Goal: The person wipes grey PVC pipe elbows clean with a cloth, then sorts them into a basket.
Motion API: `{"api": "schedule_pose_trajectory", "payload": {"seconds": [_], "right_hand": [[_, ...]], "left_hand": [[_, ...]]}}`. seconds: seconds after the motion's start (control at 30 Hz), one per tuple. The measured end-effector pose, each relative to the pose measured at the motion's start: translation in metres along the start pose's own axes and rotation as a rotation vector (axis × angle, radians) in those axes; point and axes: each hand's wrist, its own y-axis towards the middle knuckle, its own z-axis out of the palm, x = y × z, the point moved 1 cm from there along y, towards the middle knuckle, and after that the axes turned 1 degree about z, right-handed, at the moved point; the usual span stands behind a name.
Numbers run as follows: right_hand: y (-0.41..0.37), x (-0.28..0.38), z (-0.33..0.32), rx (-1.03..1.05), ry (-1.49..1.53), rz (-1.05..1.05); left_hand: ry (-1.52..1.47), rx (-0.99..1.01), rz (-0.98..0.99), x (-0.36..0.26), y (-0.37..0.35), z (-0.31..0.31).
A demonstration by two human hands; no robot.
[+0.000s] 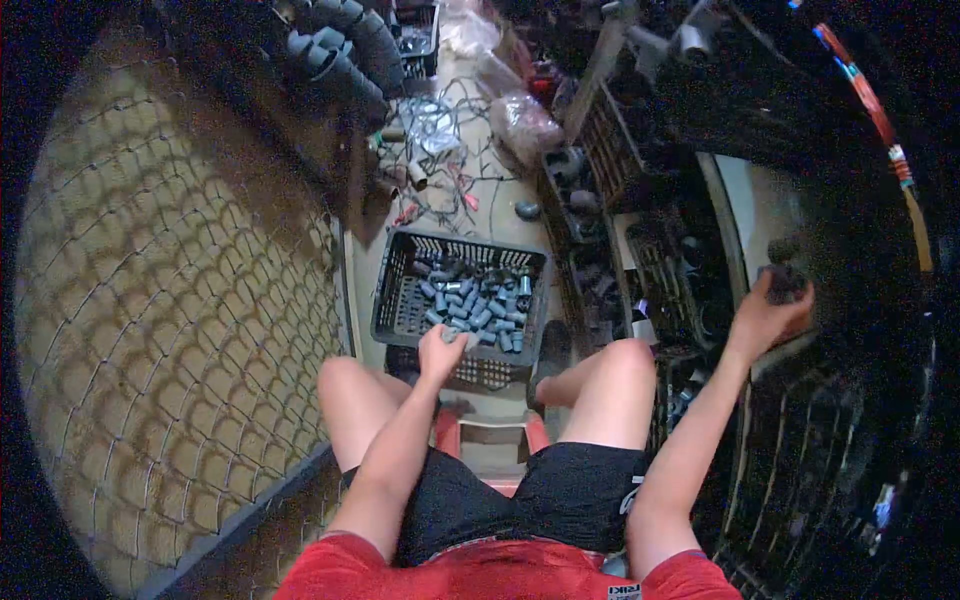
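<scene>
A black plastic basket (388, 290) sits on the floor in front of my knees, with several short blue-grey pipe fittings (482, 312) heaped mostly in its right half. At the basket's near edge, my left hand (440, 354) is closed around a small grey fitting (450, 334). Far out to the right, my right hand (772, 318) is raised with its fingers curled round a dark object (787, 284), too dim to make out exactly.
Wire mesh (190, 330) runs along the left side. Stacked dark crates (610, 150) stand on the right. Beyond the basket, cords, plastic bags (525, 125) and scraps lie on the floor. Large grey pipe fittings (335, 60) are at the upper left.
</scene>
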Motion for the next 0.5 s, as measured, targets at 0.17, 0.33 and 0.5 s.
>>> {"api": "schedule_pose_trajectory", "payload": {"seconds": [0.17, 0.33, 0.5], "right_hand": [[-0.002, -0.001, 0.008, -0.006, -0.043, -0.069], [-0.002, -0.006, 0.015, -0.044, -0.324, -0.196], [-0.004, 0.005, 0.02, -0.028, -0.349, -0.156]], "left_hand": [[0.235, 0.149, 0.137, 0.052, 0.047, 0.065], [0.415, 0.462, 0.367, 0.016, 0.082, 0.151], [0.512, 0.548, 0.379, -0.035, 0.108, 0.217]]}}
